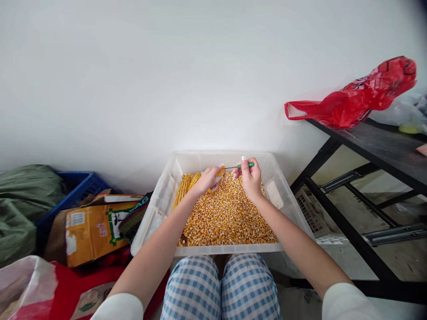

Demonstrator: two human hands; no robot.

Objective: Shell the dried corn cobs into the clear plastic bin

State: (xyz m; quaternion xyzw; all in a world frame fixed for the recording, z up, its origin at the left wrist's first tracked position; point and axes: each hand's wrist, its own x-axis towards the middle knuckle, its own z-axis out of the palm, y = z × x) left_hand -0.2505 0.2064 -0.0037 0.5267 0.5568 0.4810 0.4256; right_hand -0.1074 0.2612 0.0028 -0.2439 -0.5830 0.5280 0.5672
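My left hand [208, 178] is closed around a corn cob [219, 171], part of which its fingers hide. In my right hand [251, 177] is a small screwdriver with a green handle [249, 164]; its thin metal shaft points left and reaches the cob. Both hands are above a translucent plastic bin [290, 218]. Loose yellow corn kernels [230, 218] cover much of the bin's bottom. Whole yellow corn cobs [183, 189] lie along the bin's left side, partly hidden behind my left hand and forearm.
A black-framed table [376, 146] stands at the right, with a red plastic bag [360, 98] on top. At the left are a blue crate [78, 189], an orange cardboard box [95, 229] and a green sack [30, 200]. The white wall [207, 80] rises behind the bin.
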